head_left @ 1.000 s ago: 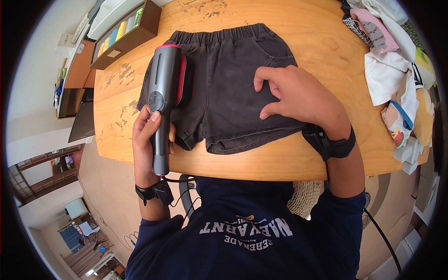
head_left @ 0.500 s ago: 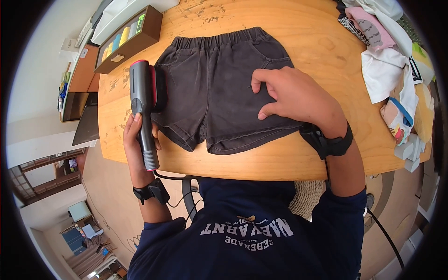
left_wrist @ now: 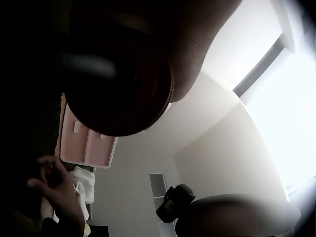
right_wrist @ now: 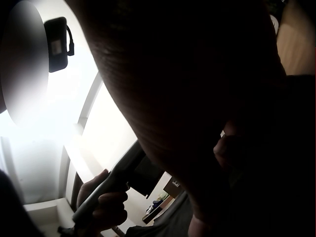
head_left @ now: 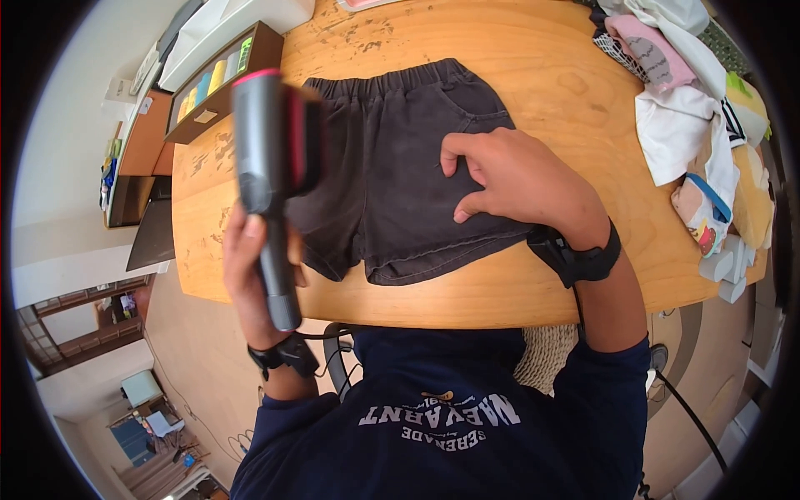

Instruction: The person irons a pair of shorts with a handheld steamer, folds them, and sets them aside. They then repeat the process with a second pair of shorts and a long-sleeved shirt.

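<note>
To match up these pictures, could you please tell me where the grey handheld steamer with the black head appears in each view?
Head: the grey handheld steamer is left of centre.
Left wrist: probably its dark, red-rimmed round end, upper left of centre.
Right wrist: lower left of centre, gripped by the bare left hand.
Shared landmark: the bare right hand (head: right of centre; left wrist: lower left; right wrist: large, dark).
</note>
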### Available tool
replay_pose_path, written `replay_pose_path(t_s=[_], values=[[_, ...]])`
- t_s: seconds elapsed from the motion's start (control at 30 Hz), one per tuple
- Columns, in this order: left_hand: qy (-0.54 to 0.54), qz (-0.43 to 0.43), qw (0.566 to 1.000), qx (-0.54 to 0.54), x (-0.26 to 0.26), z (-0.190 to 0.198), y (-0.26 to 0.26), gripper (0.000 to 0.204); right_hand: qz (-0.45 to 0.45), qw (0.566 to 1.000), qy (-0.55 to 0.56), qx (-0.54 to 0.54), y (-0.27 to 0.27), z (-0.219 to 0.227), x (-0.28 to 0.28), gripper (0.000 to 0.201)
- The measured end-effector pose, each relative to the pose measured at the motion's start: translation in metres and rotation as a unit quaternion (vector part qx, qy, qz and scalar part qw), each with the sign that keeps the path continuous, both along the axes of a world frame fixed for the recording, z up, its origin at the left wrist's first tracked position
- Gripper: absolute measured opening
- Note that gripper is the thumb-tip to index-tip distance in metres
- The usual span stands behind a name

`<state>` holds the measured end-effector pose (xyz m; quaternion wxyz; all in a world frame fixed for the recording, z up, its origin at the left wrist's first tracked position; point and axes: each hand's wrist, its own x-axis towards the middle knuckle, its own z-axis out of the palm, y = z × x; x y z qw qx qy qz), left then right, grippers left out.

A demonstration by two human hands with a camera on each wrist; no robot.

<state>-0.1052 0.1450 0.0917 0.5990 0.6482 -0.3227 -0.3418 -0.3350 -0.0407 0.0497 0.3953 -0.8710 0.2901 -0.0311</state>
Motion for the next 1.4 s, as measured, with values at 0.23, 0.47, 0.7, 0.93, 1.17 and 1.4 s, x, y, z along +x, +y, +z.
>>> replay_pose_path(t_s=[0.23, 0.47, 0.7, 0.93, 1.17, 1.4], values=[[0.059, -0.101, 0.991, 0.072, -0.030, -0.032, -0.037, 0.032, -0.001, 0.999, -0.027, -0.018, -0.001, -0.006, -0.005, 0.042], [0.094, -0.094, 0.989, 0.069, -0.031, -0.030, -0.040, 0.024, 0.001, 1.000, -0.014, -0.017, -0.001, -0.004, -0.002, 0.038], [0.096, -0.084, 0.989, 0.069, -0.025, -0.029, -0.039, 0.024, 0.002, 1.000, -0.016, -0.018, 0.000, -0.005, -0.002, 0.038], [0.078, -0.066, 0.992, 0.078, -0.019, -0.030, -0.037, 0.028, 0.003, 1.000, -0.014, -0.020, 0.000, -0.006, -0.002, 0.038], [0.023, -0.063, 0.993, 0.099, -0.023, -0.022, -0.036, 0.023, 0.005, 1.000, -0.006, -0.015, 0.000, -0.004, -0.002, 0.037], [0.000, -0.013, 0.996, 0.093, 0.002, -0.027, -0.029, 0.023, 0.005, 1.000, -0.002, -0.012, 0.000, -0.003, -0.002, 0.037]])
